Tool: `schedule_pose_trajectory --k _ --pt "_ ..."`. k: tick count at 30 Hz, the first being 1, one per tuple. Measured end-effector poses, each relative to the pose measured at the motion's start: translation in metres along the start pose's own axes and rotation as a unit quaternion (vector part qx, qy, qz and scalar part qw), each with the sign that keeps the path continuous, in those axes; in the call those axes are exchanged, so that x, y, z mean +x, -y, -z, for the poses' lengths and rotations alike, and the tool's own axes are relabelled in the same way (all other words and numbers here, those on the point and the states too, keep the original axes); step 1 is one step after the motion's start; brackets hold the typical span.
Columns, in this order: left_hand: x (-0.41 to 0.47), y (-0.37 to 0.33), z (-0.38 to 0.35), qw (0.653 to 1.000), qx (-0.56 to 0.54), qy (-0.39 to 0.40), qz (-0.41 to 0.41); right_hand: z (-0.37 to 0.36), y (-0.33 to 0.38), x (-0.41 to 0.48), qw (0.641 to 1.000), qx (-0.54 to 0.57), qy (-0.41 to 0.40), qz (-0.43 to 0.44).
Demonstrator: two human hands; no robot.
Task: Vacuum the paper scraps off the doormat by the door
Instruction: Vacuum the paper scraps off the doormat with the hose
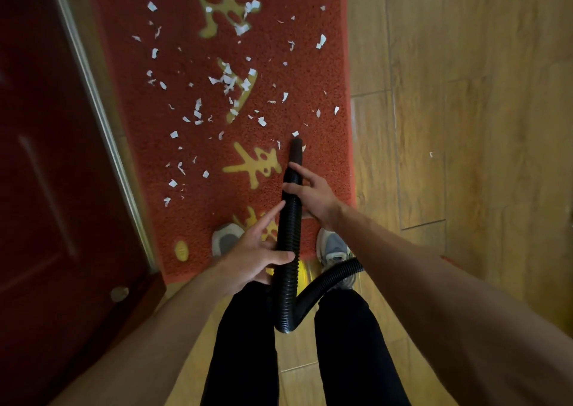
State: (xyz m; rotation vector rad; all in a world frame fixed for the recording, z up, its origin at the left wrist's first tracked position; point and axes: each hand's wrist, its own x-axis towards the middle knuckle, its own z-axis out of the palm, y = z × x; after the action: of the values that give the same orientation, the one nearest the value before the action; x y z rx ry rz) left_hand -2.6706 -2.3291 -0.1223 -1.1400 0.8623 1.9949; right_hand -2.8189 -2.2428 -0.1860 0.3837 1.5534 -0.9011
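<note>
A red doormat (304,73) with yellow characters lies along the door, strewn with several white paper scraps (228,80). A black ribbed vacuum hose (290,238) rises between my hands; its smooth nozzle end (295,151) points at the mat near a scrap. My right hand (313,193) wraps the hose just behind the nozzle. My left hand (259,250) grips it lower down with thumb across and fingers partly spread. The hose loops down between my legs and off to the right.
A dark red door (46,188) with a pale frame strip (102,126) borders the mat's left side. Wood-look floor (465,95) lies to the right, with one stray scrap (431,154). My grey shoes (333,247) stand on the mat's near edge.
</note>
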Motion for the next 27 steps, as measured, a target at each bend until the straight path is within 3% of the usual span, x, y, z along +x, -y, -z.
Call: schedule_pose_trajectory --k 6,18,27 --pt "-0.011 0.01 0.01 1.0 -0.03 0.0 -0.002 -0.015 -0.001 0.002 0.999 -0.024 0.037 -0.001" --pt "0.019 -0.015 -0.019 0.999 0.026 0.014 -0.02 0.033 0.007 0.004 0.999 0.007 -0.038 0.03" --pt "0.009 -0.012 0.01 0.999 -0.001 0.017 -0.028 -0.002 0.017 0.011 0.999 -0.027 -0.013 0.021"
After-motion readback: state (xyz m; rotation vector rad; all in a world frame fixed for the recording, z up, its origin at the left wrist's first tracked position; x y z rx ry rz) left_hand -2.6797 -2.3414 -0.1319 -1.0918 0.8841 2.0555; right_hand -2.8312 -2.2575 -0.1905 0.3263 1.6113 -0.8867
